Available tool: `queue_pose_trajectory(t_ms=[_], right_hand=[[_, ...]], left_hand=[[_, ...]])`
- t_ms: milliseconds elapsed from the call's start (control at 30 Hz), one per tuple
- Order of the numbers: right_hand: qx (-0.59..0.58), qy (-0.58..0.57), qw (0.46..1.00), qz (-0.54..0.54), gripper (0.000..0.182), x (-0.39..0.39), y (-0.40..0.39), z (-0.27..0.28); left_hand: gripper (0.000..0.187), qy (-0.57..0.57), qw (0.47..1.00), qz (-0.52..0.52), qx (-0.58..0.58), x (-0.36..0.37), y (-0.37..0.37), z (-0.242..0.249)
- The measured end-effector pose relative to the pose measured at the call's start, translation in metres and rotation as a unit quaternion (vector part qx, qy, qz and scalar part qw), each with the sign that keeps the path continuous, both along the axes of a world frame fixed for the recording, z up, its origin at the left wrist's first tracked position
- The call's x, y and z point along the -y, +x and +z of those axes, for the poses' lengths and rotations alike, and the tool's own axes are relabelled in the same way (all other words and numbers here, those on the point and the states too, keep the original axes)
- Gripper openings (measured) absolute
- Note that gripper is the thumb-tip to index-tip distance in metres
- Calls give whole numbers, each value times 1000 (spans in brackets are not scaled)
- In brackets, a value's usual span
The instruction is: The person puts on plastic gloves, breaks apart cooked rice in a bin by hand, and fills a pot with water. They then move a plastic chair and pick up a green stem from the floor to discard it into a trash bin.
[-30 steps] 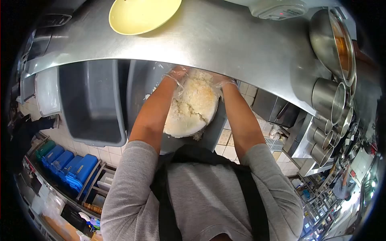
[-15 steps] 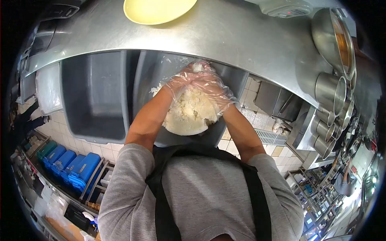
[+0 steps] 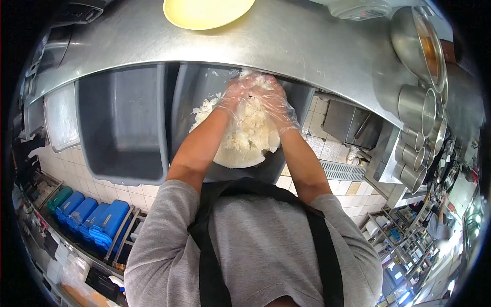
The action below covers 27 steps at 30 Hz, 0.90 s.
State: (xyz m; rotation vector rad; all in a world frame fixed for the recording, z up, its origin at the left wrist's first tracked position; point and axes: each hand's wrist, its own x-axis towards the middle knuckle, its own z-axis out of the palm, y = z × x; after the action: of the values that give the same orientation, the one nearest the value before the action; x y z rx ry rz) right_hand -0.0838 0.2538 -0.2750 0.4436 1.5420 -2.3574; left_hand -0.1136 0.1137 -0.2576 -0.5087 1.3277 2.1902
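Stainless-steel counter (image 3: 307, 46) runs across the top of the view, with a tiled kitchen floor far below. Under its edge sit two large grey plastic tubs: one bare tub (image 3: 120, 128) at nine o'clock and a second tub (image 3: 186, 110) at centre. One big mound of cooked white rice (image 3: 245, 130) lies in the second tub, with loose grains toward ten o'clock. Both hands wear thin clear plastic gloves. The left hand (image 3: 236, 94) and the right hand (image 3: 273, 102) meet on top of the mound at twelve o'clock, fingers curled and pressed into the rice, gripping clumps rather than lying flat. The rice looks soft, sticky and heavy as a mass; it would likely crumble if lifted by one edge, so scooping from underneath with both palms seems the safest hold. One pale yellow round plate (image 3: 207, 11) rests on the counter at twelve o'clock. About six steel cylindrical canisters (image 3: 415, 110) stand at three o'clock beside one steel pot (image 3: 417, 43).
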Motion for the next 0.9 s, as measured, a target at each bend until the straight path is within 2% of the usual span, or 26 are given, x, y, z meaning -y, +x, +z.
queue_pose_trajectory(t_ms=[33, 100, 133, 167, 200, 233, 267, 300, 367, 433, 467, 500, 533, 567, 600, 633, 667, 700, 733, 767, 800, 833, 867, 900], right_hand=[[-14, 113, 993, 5, 37, 0, -5, -8], [-28, 224, 974, 12, 31, -4, -7, -13], [-57, 381, 922, 32, 38, -4, -9, 9], [-85, 527, 844, 50, 48, -5, -11, 24], [-145, 587, 796, 24, 42, -10, -11, 22], [-148, 587, 796, 29, 42, -13, -17, 30], [-104, 701, 681, 186, 33, -17, -23, 38], [-59, 778, 530, 331, 24, -23, -29, 44], [-45, 743, 583, 325, 26, -58, -38, -40], [-157, 714, 625, 272, 35, -89, -57, -109], [-212, 694, 643, 243, 40, -92, -67, -123], [-217, 692, 644, 246, 40, -79, -71, -125], [-240, 468, 834, 164, 43, -56, -72, -121], [-239, 338, 902, 119, 45, -34, -75, -101], [-240, 199, 948, 73, 47, -11, -77, -81], [-283, 457, 815, 213, 40, 14, -81, -27], [-298, 669, 596, 329, 32, 27, -83, 2], [-302, 666, 596, 331, 32, 28, -82, -4], [-284, 248, 857, 353, 33, 33, -79, -2], [-192, 128, 903, 362, 39, 37, -74, 2], [-82, -3, 935, 345, 46, 44, -71, 19], [27, -110, 944, 310, 54, 51, -67, 36], [-29, 48, 954, 294, 62, 68, -53, 58], [-116, 231, 911, 321, 68, 70, -48, 45]], left_hand=[[54, 0, 1000, 2, 0, -1, 0, 4], [57, -102, 992, 57, 40, -2, -2, 11], [57, -102, 992, 60, 41, 0, -2, 8], [62, -155, 981, 105, 45, 3, -3, 0], [67, -209, 965, 148, 52, 5, -4, -8], [71, -273, 949, 153, 47, 14, -5, -17], [74, -340, 930, 131, 41, 25, -6, -26], [77, -415, 906, 74, 31, 37, -8, -33], [84, -537, 841, -59, 20, 58, -12, -43], [90, -598, 787, -150, 21, 65, -18, -42], [90, -622, 762, -176, 24, 60, -18, -34], [90, -624, 762, -172, 27, 56, -19, -35], [89, -610, 774, -169, 4, 54, -20, -38], [88, -596, 785, -166, -20, 51, -20, -40], [87, -466, 878, -114, 10, 50, -20, -25], [87, -468, 877, -108, 11, 52, -25, -10], [86, -339, 933, -103, 59, 56, -29, 7], [84, -190, 971, -11, 146, 52, -26, 28], [82, -54, 965, 96, 238, 49, -23, 50], [82, -56, 965, 99, 237, 57, -20, 48], [81, -86, 967, 36, 239, 69, -18, 42], [79, -113, 964, -28, 241, 75, -14, 41], [68, -95, 967, -15, 238, 72, -9, 82], [68, -94, 967, -16, 234, 74, -2, 69]])
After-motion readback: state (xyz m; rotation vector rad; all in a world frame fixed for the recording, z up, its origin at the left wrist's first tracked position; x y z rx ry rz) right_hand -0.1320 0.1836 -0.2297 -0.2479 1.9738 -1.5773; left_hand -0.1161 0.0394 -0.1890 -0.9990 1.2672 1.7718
